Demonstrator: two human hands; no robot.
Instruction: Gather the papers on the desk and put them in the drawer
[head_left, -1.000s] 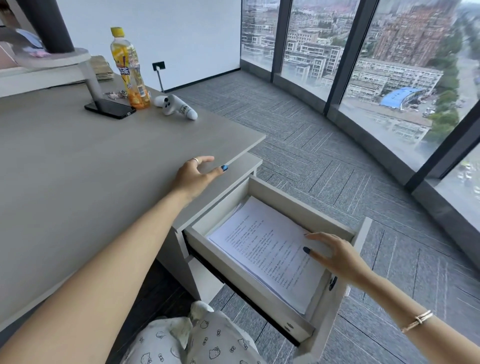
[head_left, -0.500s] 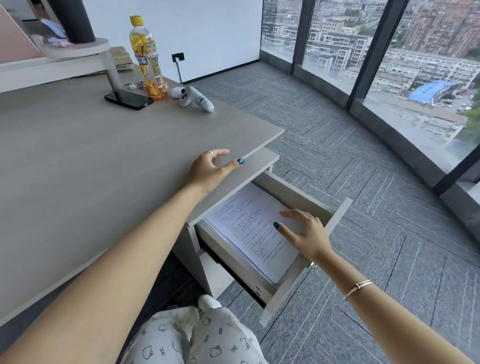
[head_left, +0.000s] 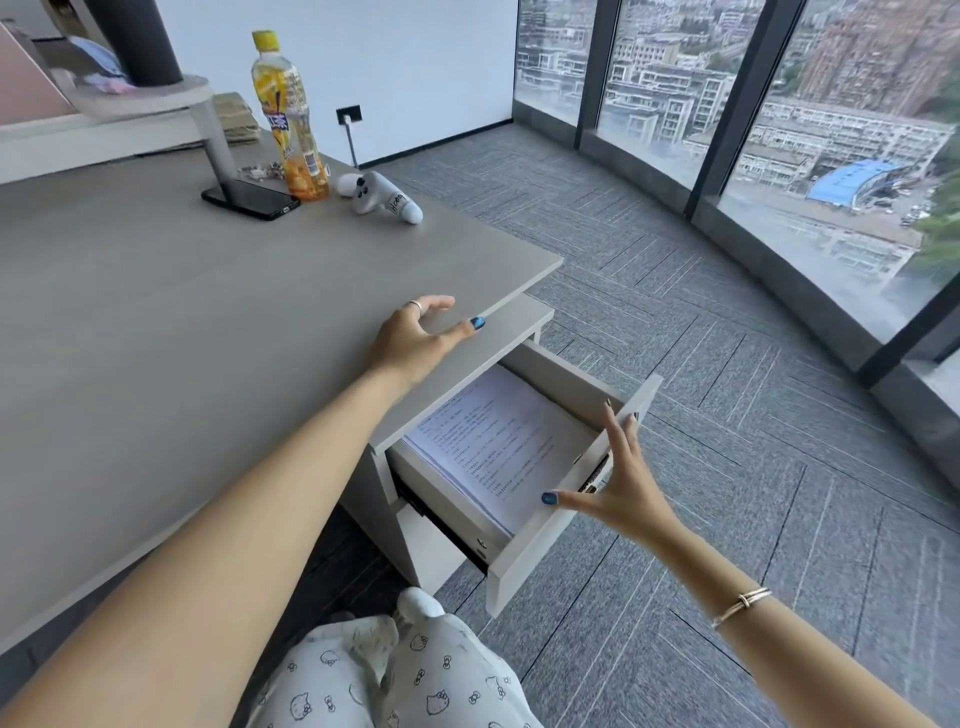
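Note:
A stack of printed white papers (head_left: 498, 441) lies flat inside the light grey drawer (head_left: 561, 374), which stands partly open under the desk's right end. My right hand (head_left: 618, 483) rests against the outside of the drawer front (head_left: 545, 535), fingers spread, thumb on its face, holding nothing. My left hand (head_left: 415, 338) lies palm down on the grey desk (head_left: 156, 332) near its right edge, fingers apart, just above the drawer.
At the desk's far side stand a yellow drink bottle (head_left: 288, 114), a black phone (head_left: 249, 200), a white controller (head_left: 382, 197) and a monitor stand post (head_left: 213, 130). Grey carpet (head_left: 701, 364) and tall windows lie to the right. My patterned trousers (head_left: 395, 675) are below.
The drawer has slid inward, hiding more of the papers. My right hand moved off the papers to the outside of the drawer front. My left hand stayed on the desk.

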